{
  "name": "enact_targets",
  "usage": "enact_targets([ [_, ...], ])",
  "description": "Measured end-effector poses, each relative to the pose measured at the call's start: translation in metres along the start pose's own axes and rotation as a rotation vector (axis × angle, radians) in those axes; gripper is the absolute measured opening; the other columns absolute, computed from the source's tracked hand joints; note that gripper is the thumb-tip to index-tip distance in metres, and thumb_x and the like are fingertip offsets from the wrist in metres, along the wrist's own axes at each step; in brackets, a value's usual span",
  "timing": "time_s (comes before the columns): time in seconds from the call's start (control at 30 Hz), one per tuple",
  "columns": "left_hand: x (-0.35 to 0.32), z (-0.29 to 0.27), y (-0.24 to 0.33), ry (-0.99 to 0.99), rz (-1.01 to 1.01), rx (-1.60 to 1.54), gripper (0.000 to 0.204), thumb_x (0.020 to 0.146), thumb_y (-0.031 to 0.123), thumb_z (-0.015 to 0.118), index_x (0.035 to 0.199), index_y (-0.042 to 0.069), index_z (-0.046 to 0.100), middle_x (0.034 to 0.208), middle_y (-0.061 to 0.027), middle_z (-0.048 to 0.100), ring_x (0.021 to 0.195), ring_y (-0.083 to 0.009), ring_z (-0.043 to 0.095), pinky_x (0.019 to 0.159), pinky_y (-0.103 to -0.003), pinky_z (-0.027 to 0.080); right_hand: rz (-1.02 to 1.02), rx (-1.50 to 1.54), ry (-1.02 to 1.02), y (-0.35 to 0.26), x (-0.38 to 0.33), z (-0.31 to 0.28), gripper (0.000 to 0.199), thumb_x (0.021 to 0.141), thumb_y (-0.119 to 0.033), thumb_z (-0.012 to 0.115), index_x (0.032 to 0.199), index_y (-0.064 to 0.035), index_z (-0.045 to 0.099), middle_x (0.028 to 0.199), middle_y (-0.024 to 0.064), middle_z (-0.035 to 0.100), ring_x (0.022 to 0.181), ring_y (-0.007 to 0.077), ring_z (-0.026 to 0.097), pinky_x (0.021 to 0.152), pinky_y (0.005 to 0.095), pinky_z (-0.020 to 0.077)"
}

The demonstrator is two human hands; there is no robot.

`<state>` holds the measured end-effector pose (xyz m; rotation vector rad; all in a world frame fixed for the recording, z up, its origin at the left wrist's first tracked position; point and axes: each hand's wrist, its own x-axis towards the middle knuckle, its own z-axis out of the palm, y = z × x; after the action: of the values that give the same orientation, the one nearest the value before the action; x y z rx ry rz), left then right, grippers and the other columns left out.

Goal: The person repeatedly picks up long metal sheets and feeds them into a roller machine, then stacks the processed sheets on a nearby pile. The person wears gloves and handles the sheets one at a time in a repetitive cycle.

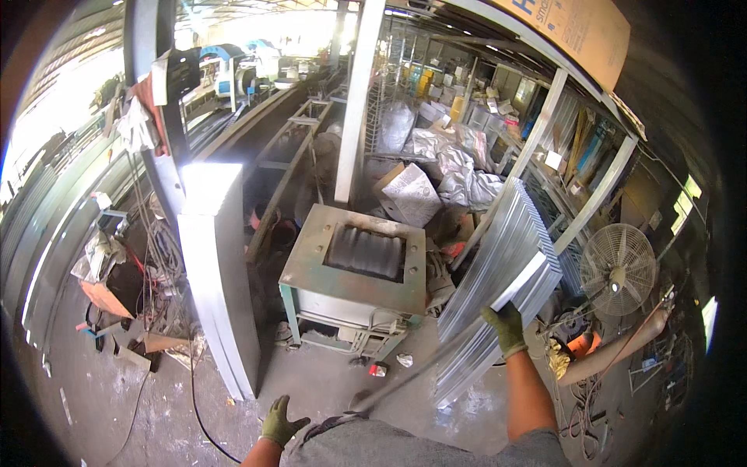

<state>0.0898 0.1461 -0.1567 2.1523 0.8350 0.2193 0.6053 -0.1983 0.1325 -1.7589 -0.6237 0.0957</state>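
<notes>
My right hand [505,325], in a green glove, grips the lower edge of a corrugated metal sheet [523,284] on a tilted stack of such sheets [498,265] at right centre. My left hand [278,423], also gloved, hangs free near the bottom edge with its fingers spread and nothing in it, above the concrete floor. Straight ahead stands a green-framed roller machine [354,268] with a ribbed roller in its top opening.
A tall stack of curved metal sheets [218,280] stands left of the machine. A white post [358,101] rises behind it. A floor fan [618,268] stands at right, with another person's arm [615,350] below it. Cables and scrap litter the left floor.
</notes>
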Motion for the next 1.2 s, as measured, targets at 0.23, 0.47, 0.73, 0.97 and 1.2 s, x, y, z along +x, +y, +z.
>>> enact_targets([
  [0.23, -0.035, -0.042, -0.039, -0.058, 0.02, 0.171, 0.122, 0.07, 0.06, 0.096, 0.163, 0.001, 0.046, 0.163, -0.0257, 0.053, 0.153, -0.046, 0.047, 0.127, -0.053, 0.038, 0.241, 0.36, -0.109, -0.034, -0.001, 0.122, 0.044, 0.098, -0.037, 0.081, 0.125, -0.0031, 0.073, 0.111, 0.0007, 0.071, 0.098, 0.0142, 0.066, 0.087, 0.0334, 0.0553],
  [0.47, -0.097, -0.079, -0.019, 0.113, -0.026, 0.278, 0.044, 0.086, 0.028, 0.081, 0.128, 0.018, 0.073, 0.126, -0.011, 0.079, 0.108, -0.0391, 0.076, 0.087, -0.052, 0.062, 0.403, 0.588, -0.209, -0.012, 0.032, 0.201, 0.051, 0.102, -0.046, 0.077, 0.139, -0.0127, 0.067, 0.126, 0.0022, 0.069, 0.114, 0.0215, 0.067, 0.096, 0.04, 0.0563],
  [0.73, -0.041, -0.049, 0.127, 0.157, -0.082, 0.251, 0.032, 0.091, 0.031, 0.079, 0.12, 0.02, 0.074, 0.107, -0.0108, 0.08, 0.095, -0.0395, 0.077, 0.08, -0.053, 0.061, 0.794, 0.679, -0.363, 0.07, -0.017, 0.3, 0.077, 0.099, -0.074, 0.068, 0.149, -0.0174, 0.059, 0.125, 0.0049, 0.072, 0.112, 0.019, 0.07, 0.094, 0.0399, 0.0604],
  [0.97, -0.038, -0.025, 0.157, 0.136, -0.178, 0.195, 0.057, 0.09, 0.037, 0.08, 0.14, 0.014, 0.066, 0.138, -0.0168, 0.073, 0.116, -0.0439, 0.073, 0.096, -0.055, 0.06, 0.974, 0.785, -0.35, 0.103, 0.014, 0.34, 0.09, 0.094, -0.074, 0.074, 0.156, -0.0121, 0.054, 0.134, 0.0099, 0.072, 0.121, 0.0281, 0.07, 0.1, 0.0444, 0.0607],
  [1.2, -0.231, -0.006, 0.04, -0.212, -0.55, -0.165, 0.066, 0.095, 0.044, 0.082, 0.149, 0.011, 0.062, 0.132, -0.0202, 0.076, 0.119, -0.0444, 0.073, 0.1, -0.048, 0.059, 1.077, 0.766, -0.283, 0.162, 0.027, 0.359, 0.085, 0.093, -0.076, 0.074, 0.149, -0.0143, 0.061, 0.132, 0.0091, 0.071, 0.111, 0.0241, 0.071, 0.093, 0.0418, 0.0626],
])
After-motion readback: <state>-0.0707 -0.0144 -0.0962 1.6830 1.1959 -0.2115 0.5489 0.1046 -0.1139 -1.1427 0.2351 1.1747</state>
